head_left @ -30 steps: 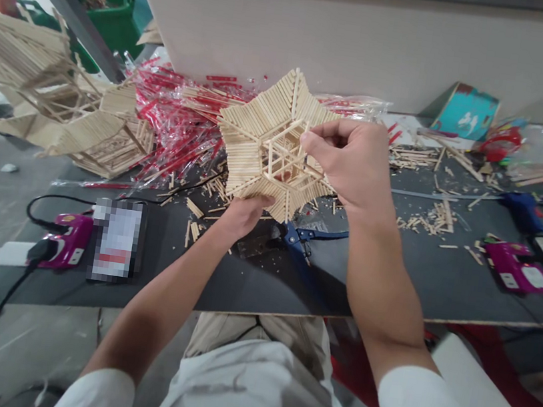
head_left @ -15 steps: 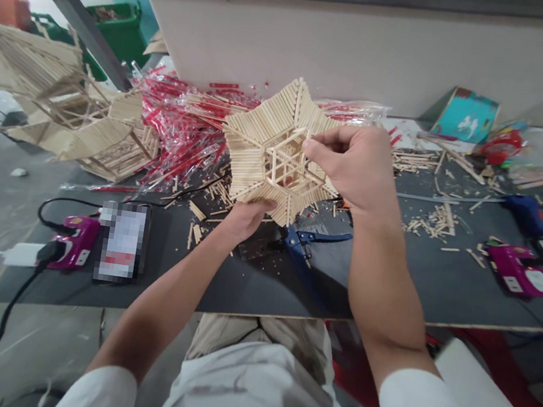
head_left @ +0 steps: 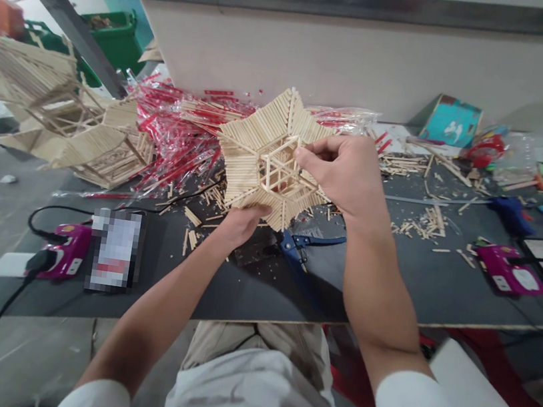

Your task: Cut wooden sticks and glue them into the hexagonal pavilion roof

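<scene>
A star-shaped piece built of thin wooden sticks (head_left: 246, 166) is held up above the table, its open six-sided centre crossed by several sticks. My left hand (head_left: 244, 223) grips its lower edge, thumb on the near face and the other fingers hidden behind. At the upper right of the centre, my right hand (head_left: 352, 168) pinches a small wooden stick (head_left: 298, 155) between thumb and forefinger, against the frame. Below the star lie blue-handled cutters (head_left: 303, 245) on the dark table (head_left: 248, 294).
Red-and-clear plastic wrappers (head_left: 175, 129) with sticks are heaped at the back left. A larger stick model (head_left: 74, 129) stands at the left. A phone (head_left: 116, 252) and purple power sockets (head_left: 65, 252) lie left; another purple socket block (head_left: 507, 270) is at right. Loose stick pieces (head_left: 425, 225) are scattered about.
The whole view has shifted slightly, so the table contents appear lower and a bit to the left. Both hands keep their hold, and the right fingertips stay at the star's centre frame.
</scene>
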The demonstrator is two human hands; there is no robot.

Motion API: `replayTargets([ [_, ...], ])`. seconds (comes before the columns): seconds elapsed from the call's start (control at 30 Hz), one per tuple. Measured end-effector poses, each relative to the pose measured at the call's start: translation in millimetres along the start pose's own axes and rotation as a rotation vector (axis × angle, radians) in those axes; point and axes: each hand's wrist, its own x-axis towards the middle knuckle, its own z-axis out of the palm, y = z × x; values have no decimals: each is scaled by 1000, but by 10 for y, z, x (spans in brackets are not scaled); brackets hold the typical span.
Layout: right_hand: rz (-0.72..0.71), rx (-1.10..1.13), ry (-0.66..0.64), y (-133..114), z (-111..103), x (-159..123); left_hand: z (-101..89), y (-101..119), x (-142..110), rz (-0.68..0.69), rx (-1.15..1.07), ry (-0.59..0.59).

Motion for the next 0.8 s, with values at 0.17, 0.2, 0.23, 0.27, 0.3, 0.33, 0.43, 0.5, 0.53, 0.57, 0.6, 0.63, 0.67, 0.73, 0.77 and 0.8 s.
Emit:
replayTargets([
  [0.17, -10, -25, -15, -4, -23, 1, -18, -27, 17, 29, -7, 2],
  [0.2, -9, -28, -20, -4, -27, 1, -13, -22, 16, 30, -9, -1],
  [0.23, -8, -30, -24, -4, -30, 0, -7, -14, 15, 27, -11, -4],
  [0.27, -6, -32, -29, -5, -33, -1, -1, -6, 14, 23, -14, -9],
  [0.3, -3, -33, -31, -5, -34, -2, 4, 1, 12, 19, -19, -12],
  [0.33, 1, -34, -33, -6, -34, -3, 8, 6, 11, 16, -23, -13],
  [0.43, 13, -33, -29, -13, -27, -7, 8, 6, 14, 23, -30, -12],
  [0.5, 16, -27, -20, -19, -16, -9, 2, -3, 18, 24, -26, -17],
  [0.53, 18, -24, -13, -22, -10, -11, 0, -7, 19, 23, -21, -20],
  [0.57, 20, -23, -7, -25, -3, -12, -2, -9, 19, 26, -18, -21],
  [0.6, 23, -21, 1, -28, 4, -14, -2, -9, 17, 32, -16, -19],
  [0.63, 25, -20, 8, -30, 10, -15, 0, -7, 15, 37, -16, -18],
  [0.67, 26, -19, 10, -33, 14, -17, 3, -2, 12, 38, -16, -18],
  [0.73, 25, -19, 6, -38, 18, -20, 13, 10, 5, 27, -15, -21],
  [0.77, 24, -20, 4, -40, 19, -21, 18, 17, 2, 20, -11, -23],
  [0.8, 23, -24, 2, -41, 18, -22, 23, 22, 0, 13, -6, -22],
])
